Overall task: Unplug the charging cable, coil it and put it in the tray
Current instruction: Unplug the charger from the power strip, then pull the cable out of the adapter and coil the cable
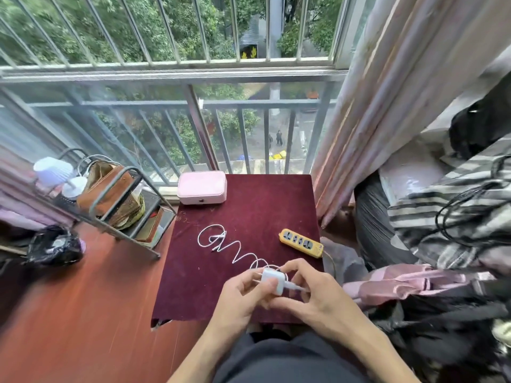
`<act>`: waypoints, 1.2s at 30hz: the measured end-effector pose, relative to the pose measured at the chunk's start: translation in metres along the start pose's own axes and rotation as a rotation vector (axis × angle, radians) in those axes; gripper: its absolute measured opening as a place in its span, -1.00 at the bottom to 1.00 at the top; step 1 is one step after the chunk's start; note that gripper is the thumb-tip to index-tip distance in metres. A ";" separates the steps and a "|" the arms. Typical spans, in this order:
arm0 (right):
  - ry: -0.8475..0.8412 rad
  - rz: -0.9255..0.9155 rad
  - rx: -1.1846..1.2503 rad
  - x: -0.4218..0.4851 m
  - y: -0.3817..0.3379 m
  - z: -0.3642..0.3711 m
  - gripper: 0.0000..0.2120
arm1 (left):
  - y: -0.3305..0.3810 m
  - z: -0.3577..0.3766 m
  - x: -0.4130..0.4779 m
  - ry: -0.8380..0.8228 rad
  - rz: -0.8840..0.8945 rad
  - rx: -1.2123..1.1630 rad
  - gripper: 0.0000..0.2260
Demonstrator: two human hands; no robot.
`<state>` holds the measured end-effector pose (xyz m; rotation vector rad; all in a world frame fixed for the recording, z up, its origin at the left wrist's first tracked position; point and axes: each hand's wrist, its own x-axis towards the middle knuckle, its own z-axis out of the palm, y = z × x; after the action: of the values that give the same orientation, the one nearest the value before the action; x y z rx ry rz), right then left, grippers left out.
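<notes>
**At the near edge of the table: charger adapter in both hands**

At 6 o'clock we are holding the white charger adapter (272,280) above the maroon table (249,211). Our left hand (243,297) is gripping its body; our right hand (312,288) is pinching the plug end at the adapter. The white charging cable (235,248) is trailing toward 11 o'clock in loose loops on the cloth. A yellow power strip (301,242) is lying at 1 o'clock, and a pink case (201,187) is sitting at the far edge, at 11 o'clock.

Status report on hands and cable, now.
Left hand holds white charger block, right hand at its plug. White cable loose on maroon cloth, out of yellow power strip.
</notes>
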<state>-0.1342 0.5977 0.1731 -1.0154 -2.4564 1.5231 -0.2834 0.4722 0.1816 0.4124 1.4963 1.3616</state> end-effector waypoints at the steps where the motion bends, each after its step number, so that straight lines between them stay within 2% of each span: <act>1: -0.037 -0.013 -0.010 0.000 0.002 -0.004 -0.58 | 0.001 -0.001 0.000 0.005 0.011 0.007 -0.70; 4: -0.135 -0.071 -0.020 0.001 0.002 -0.011 -0.81 | 0.003 -0.004 -0.002 -0.005 0.041 0.009 -0.73; 9: -0.170 -0.083 0.074 0.005 -0.003 -0.013 -0.80 | 0.008 -0.008 -0.003 -0.046 0.077 -0.011 -0.77; 17: -0.056 -0.089 0.085 0.009 -0.008 -0.009 -0.81 | 0.010 -0.001 -0.003 0.035 0.144 0.002 -0.77; 36: 0.014 -0.107 0.159 0.009 0.001 0.006 -0.74 | -0.003 -0.005 0.003 0.029 0.097 -0.047 -0.79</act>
<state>-0.1425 0.5986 0.1670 -0.8501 -2.2962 1.6394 -0.2881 0.4713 0.1771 0.4422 1.4815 1.4822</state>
